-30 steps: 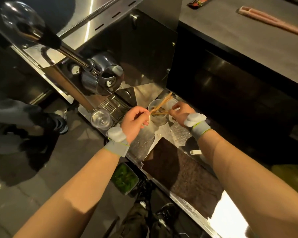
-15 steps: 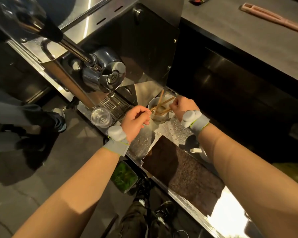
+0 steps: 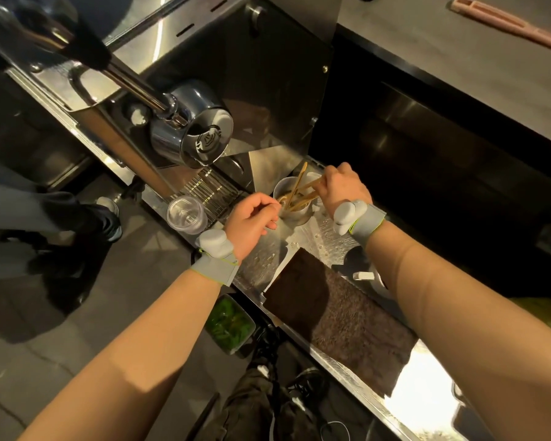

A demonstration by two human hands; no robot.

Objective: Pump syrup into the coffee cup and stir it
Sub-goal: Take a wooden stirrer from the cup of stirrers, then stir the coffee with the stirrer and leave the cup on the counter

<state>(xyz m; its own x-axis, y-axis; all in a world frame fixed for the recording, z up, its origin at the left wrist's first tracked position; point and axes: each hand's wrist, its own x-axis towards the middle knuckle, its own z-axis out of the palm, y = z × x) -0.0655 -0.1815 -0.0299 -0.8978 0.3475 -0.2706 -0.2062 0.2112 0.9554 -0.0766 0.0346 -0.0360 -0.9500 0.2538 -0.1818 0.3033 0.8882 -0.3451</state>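
Observation:
A small metal cup [image 3: 295, 212] stands on the steel counter and holds several wooden stir sticks [image 3: 299, 183] that lean left and right. My left hand [image 3: 252, 221] is curled against the cup's left rim, thumb and fingertips pinched at it. Just right of the cup, my right hand [image 3: 341, 189] pinches the upper ends of two of the sticks. An empty clear plastic cup [image 3: 186, 213] sits to the left, at the edge of the drip grate [image 3: 210, 189]. No syrup pump shows in the head view.
A chrome machine head [image 3: 198, 135] with a long lever hangs over the grate. A brown mat [image 3: 341, 313] lies on the counter near me. A green-filled tub [image 3: 231, 323] sits below the counter edge. Another person's shoe [image 3: 107, 218] is at the left.
My right hand has shifted up and right with the sticks pinched in it, spreading them apart. My left hand has stayed at the cup's rim.

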